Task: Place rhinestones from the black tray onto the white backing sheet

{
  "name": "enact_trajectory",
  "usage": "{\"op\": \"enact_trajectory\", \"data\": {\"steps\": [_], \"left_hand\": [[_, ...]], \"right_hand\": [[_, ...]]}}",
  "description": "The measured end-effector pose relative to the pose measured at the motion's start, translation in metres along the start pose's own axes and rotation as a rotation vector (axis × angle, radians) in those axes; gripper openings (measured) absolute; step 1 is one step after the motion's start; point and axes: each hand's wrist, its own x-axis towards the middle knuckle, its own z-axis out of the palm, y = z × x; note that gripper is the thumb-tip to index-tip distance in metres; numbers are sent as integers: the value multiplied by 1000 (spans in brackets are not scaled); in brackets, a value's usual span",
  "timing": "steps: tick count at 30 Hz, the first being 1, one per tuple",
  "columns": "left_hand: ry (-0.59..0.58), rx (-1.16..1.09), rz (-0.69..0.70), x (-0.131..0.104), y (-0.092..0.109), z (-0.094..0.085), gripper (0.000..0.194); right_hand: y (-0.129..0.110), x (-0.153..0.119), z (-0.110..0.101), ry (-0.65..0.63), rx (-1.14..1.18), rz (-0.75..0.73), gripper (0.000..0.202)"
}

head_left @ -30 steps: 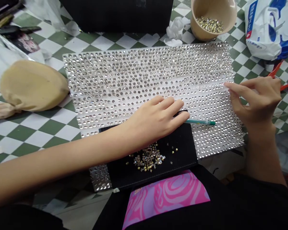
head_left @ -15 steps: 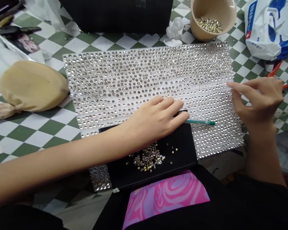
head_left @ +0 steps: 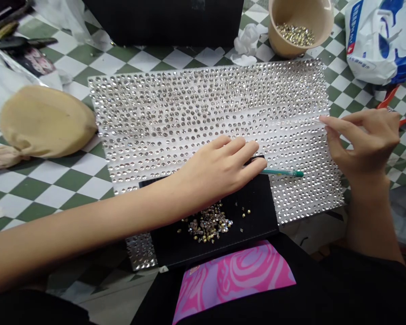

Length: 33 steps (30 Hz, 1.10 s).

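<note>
A white sheet (head_left: 223,97) covered with rows of silver rhinestones lies across the checkered table. My left hand (head_left: 221,167) rests palm down over its lower middle and the top of a black tray (head_left: 257,225), fingers bent around a green pen (head_left: 280,172) that sticks out to the right. Loose rhinestones (head_left: 209,223) are heaped on the tray below my left wrist. At the sheet's right edge my right hand (head_left: 362,140) is closed, thumb and index finger pinched; what they grip is too small to make out.
A beige cup (head_left: 274,38) of rhinestones and a blue-white packet (head_left: 368,49) stand behind the sheet. At left lies a tan wrapped bundle (head_left: 47,122). A black box (head_left: 169,22) is at the back, crumpled tissue (head_left: 246,40) beside it.
</note>
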Motion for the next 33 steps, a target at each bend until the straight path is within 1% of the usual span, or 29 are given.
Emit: {"op": "enact_trajectory", "data": {"steps": [5, 12, 26, 33], "left_hand": [[1, 0, -3, 0, 0, 0, 11], [3, -11, -3, 1, 1, 0, 10], [-11, -5, -3, 1, 0, -1, 11], [-2, -1, -3, 0, -1, -1, 11]], "right_hand": [[0, 0, -2, -10, -41, 16, 27], [1, -3, -4, -6, 1, 44, 30], [2, -3, 0, 17, 3, 19, 30], [3, -5, -3, -43, -58, 57, 26]]}}
